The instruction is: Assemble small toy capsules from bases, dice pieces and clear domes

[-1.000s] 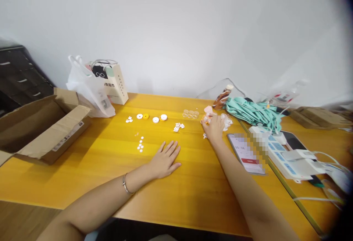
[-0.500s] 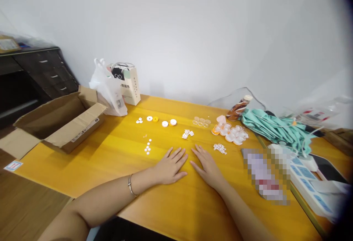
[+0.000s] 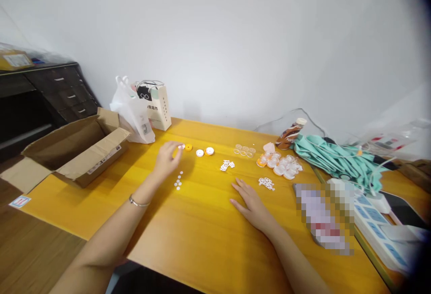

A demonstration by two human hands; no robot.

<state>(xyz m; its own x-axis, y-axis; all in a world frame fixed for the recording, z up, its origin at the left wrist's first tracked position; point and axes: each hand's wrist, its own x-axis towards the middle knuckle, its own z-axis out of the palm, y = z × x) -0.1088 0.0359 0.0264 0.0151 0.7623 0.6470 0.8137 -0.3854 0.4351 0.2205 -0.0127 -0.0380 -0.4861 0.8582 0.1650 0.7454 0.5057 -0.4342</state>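
My left hand (image 3: 167, 159) reaches over the left part of the table. Its thumb and fingertips close on a small white round disc (image 3: 181, 147), right beside a yellow round piece (image 3: 188, 147). To the right of that lie two white round pieces, one (image 3: 200, 153) flat and one (image 3: 209, 151) with orange at its edge. Below the left hand several small white dots (image 3: 178, 182) form a loose group. My right hand (image 3: 251, 204) lies flat on the table, fingers stretched out and holding nothing. White perforated pieces (image 3: 266, 183) are just beyond it, with another cluster (image 3: 226, 165) farther back.
Clear round cups (image 3: 244, 151) and a pile of clear-and-orange cases (image 3: 279, 164) sit at the back right, near a brown bottle (image 3: 291, 133) and a green folded umbrella (image 3: 336, 159). A power strip (image 3: 377, 222) lies right. An open cardboard box (image 3: 97, 155) and bags (image 3: 133, 110) stand left.
My left hand has lifted from the table middle and moved left and away to the white disc, its fingers closing there. My right hand has stayed in place.
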